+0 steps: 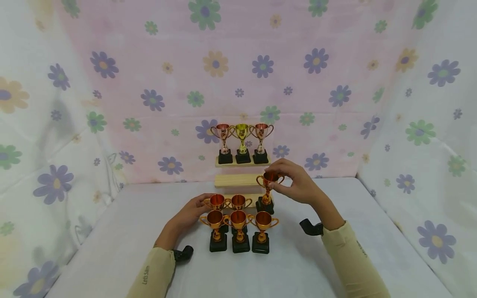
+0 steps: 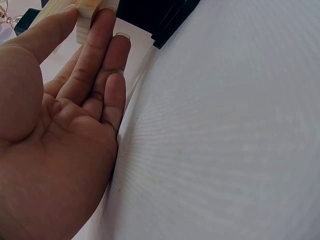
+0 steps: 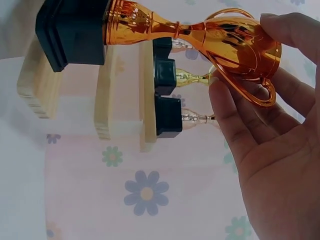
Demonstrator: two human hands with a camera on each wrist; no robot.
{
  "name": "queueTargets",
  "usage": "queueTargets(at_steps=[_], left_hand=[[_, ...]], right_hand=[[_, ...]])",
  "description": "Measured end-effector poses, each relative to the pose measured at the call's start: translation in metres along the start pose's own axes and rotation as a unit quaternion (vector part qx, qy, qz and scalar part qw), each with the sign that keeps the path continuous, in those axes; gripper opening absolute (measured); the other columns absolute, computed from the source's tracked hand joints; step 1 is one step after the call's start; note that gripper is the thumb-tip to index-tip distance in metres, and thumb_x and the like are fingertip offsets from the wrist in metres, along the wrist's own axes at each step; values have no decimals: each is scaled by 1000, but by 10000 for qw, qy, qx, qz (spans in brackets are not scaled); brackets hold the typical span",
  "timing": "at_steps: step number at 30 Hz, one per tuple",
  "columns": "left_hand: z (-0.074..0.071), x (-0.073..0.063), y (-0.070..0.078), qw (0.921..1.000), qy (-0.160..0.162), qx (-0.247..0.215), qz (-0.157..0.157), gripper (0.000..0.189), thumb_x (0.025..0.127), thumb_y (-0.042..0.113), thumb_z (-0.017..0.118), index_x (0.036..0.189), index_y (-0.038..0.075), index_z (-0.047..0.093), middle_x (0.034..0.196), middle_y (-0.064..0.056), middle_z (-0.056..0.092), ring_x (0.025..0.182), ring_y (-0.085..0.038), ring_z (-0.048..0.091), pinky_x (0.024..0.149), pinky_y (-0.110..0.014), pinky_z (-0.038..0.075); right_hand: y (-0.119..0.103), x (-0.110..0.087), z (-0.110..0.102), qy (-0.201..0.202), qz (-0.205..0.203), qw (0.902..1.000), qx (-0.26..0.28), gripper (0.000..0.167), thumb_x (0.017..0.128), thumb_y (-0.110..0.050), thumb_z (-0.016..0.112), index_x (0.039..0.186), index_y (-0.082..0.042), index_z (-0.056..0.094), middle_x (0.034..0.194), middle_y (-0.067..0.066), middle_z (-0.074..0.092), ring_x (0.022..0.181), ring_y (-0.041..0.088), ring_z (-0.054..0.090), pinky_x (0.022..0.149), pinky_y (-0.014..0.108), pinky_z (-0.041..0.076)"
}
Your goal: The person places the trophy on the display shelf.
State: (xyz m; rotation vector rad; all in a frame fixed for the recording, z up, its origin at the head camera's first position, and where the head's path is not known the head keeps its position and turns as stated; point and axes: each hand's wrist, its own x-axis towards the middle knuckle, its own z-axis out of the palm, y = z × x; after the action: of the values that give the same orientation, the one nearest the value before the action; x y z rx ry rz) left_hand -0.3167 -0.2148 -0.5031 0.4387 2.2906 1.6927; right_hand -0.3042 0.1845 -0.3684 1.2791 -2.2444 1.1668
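My right hand [image 1: 294, 182] pinches a copper-orange trophy cup [image 3: 240, 45] by its bowl, thumb on one side and fingers on the other. Its black base [image 1: 265, 205] overlaps the right end of the lowest step of a wooden stepped rack [image 1: 238, 180] in the head view. At the rack's left side is my left hand [image 1: 191, 210], its thumb and fingertips pinching the end of a wooden step [image 2: 88, 8]. Two more orange trophies [image 1: 238, 202] stand close beside that hand, partly hidden behind a front row of three trophies [image 1: 238, 219].
On the rack's top step stand a pinkish trophy [image 1: 223, 132], a gold trophy [image 1: 242, 132] and another pinkish trophy [image 1: 261, 132]. A white cloth [image 1: 149, 215] covers the table. Flower-patterned fabric [image 1: 238, 74] hangs behind and at both sides.
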Motion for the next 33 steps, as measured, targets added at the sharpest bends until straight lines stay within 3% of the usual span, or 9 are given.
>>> queueTargets(at_steps=[7,15,20,33], left_hand=[[1,2,1,9999,-64,-104,76,45,110,19,57,154,11,52,135,-7,72,129,-26,63,122,-60,30],[3,2,8,9999,100,-24,-76,48,107,20,63,153,12,54,129,-7,74,128,-29,64,124,-63,26],[2,2,10,9997,177,19,-174,49,107,24,64,153,13,54,131,-7,73,130,-30,63,123,-64,27],[2,-1,4,9998,147,-23,-125,48,109,20,61,154,11,52,133,-8,72,132,-32,61,123,-65,26]], right_hand=[[-7,21,-10,-252,-24,9992,-304,35,96,-10,79,131,-9,70,123,4,68,104,18,65,87,46,59],[-6,43,-18,-337,-94,9981,-510,34,96,-12,79,127,-4,70,117,5,68,104,20,69,90,43,60],[-12,56,-21,-330,79,9984,-463,36,96,-12,79,129,-3,69,120,8,67,106,21,69,94,44,59],[-20,88,-7,-598,343,9966,-443,37,97,-19,80,129,-4,69,120,9,66,111,24,68,101,45,57]])
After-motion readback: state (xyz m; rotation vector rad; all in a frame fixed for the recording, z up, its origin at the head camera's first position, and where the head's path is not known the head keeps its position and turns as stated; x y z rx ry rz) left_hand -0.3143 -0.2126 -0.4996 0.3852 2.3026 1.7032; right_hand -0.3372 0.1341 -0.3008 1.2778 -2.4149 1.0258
